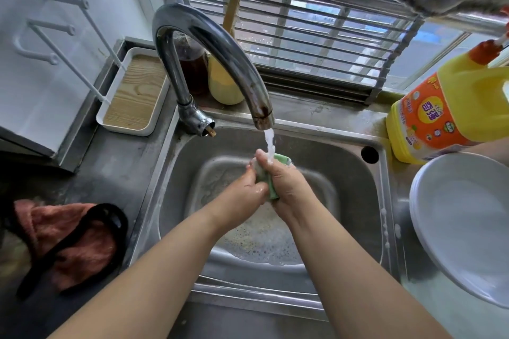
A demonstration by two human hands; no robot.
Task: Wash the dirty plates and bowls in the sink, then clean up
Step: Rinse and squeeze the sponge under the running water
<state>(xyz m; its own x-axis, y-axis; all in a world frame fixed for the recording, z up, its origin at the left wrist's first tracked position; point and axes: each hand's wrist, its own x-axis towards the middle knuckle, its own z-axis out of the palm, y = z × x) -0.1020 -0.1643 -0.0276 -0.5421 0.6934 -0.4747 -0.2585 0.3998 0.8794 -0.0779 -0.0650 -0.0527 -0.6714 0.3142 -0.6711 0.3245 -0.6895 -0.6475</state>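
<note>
At frame centre, under the faucet (209, 49) stream, both hands — left hand (242, 187), right hand (286, 184) — grip a crumpled green-and-white sponge (271, 190) over the sink (358, 201); stacked white plates (462, 223) sit at right.

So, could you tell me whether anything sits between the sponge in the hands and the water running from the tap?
Nothing visible does. Both hands, left and right, grip the sponge right under the tap, and the water falls onto them.

Soft daylight from the window (316, 27); wide-angle bending at edges.
</note>
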